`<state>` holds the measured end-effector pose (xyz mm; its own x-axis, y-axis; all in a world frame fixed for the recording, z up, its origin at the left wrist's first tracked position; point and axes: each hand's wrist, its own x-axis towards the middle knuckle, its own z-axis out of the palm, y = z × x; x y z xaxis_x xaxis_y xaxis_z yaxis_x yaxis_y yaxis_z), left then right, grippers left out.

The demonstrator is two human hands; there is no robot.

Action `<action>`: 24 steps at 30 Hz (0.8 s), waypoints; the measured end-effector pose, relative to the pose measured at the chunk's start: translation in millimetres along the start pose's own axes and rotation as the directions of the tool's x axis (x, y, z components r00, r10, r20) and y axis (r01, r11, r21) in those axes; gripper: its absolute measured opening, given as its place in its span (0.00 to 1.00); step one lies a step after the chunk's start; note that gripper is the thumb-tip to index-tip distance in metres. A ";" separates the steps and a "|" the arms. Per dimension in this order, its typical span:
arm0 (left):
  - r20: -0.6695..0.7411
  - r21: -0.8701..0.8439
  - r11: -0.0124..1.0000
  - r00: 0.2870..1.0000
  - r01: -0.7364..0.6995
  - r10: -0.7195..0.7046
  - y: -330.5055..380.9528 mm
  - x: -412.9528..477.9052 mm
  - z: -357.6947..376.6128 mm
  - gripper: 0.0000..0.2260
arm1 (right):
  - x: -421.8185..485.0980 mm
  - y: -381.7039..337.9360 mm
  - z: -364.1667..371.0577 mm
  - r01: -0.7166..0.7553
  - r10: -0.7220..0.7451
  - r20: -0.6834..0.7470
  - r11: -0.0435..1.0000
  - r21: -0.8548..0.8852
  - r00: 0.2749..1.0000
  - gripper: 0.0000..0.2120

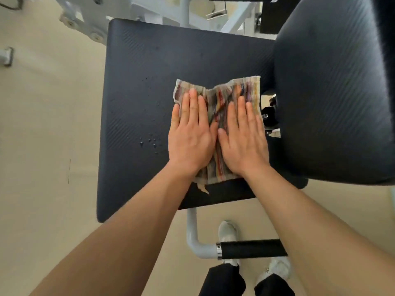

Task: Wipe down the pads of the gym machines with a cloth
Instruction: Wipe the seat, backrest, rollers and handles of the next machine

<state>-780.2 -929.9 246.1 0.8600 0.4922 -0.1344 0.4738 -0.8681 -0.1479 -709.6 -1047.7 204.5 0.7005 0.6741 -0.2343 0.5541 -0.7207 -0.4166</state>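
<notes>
A dark, ribbed seat pad [136,86] of a gym machine fills the middle of the view. A striped, multicoloured cloth [218,97] lies spread on its right half. My left hand [191,133] and my right hand [243,137] lie side by side, palms flat, pressing the cloth onto the pad, fingers pointing away from me. Water droplets [152,142] dot the pad just left of my left hand. A second dark back pad [333,88] rises to the right, close to the cloth's right edge.
A grey tube with a black foam handle [252,249] sticks out below the seat, above my white shoes [227,230]. The white machine frame [149,9] stands behind the pad. Metal fittings [270,114] show in the gap between the pads. Beige floor [42,146] lies to the left.
</notes>
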 end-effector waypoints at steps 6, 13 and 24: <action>-0.013 -0.003 0.999 0.999 0.049 -0.049 -0.6 26.5 -9.0 0.30 | 20.6 -10.2 -4.9 -0.038 0.041 -0.046 0.996 0.075 0.998 0.32; 0.040 0.027 0.999 0.998 -0.046 0.045 -6.0 -58.7 -2.1 0.30 | -48.0 -2.1 15.2 0.129 -0.129 0.015 0.991 -0.025 0.992 0.33; 0.111 0.043 0.969 0.965 -0.245 0.239 15.6 -74.4 -0.8 0.28 | -94.0 19.2 18.1 0.047 -0.047 0.007 0.999 -0.017 0.999 0.33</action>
<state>-836.7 -980.1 254.5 0.9220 0.2742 -0.2733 0.2400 -0.9587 -0.1524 -772.9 -1122.0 202.6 0.6703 0.7086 -0.2206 0.5944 -0.6906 -0.4121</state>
